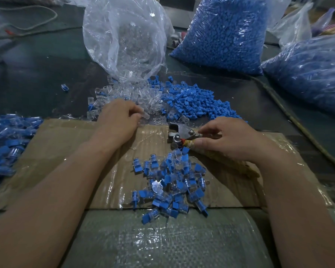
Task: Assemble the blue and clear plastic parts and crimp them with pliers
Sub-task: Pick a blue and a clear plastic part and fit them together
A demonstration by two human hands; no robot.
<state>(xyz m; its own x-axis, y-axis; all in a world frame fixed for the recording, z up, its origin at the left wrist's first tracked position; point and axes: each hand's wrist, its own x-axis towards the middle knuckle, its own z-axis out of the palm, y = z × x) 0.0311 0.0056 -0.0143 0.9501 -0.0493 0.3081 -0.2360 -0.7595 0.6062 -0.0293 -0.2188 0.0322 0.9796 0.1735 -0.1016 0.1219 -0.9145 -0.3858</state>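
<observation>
While the left hand (118,120) is curling its fingers (133,111) around a small clear plastic part (145,116), pinching it at the tips, the right hand (232,141) is wrapping thumb and forefinger around the tape-bound metal pliers (179,132), just behind the pivot. The pliers are lying on the tape-covered brown cardboard sheet (66,151). Their long axis is running from the steel head, just past the right fingertips and pointing toward the left hand, back under the right palm to the wrapped handles. The clear piece is sitting near that head, on the left-finger side, apart from it.

What's missing is a blue mate. The loose pile of blue plastic parts (197,101) is spreading out beyond both sets of fingertips. It is lying nearer the right hand's fingers than the left's, though the right is busy with the tool. The loose heap of clear plastic parts (124,95) is lying just beyond the left knuckles. Behind both hands' fingers, between the forearms, a heap of joined blue-and-clear pieces (172,182) is sitting.

My read: the left hand is going to need a blue piece next, reaching rightward and forward past the pliers' head, before anything is going between the jaws. Whether those jaws are parted, I cannot tell.
</observation>
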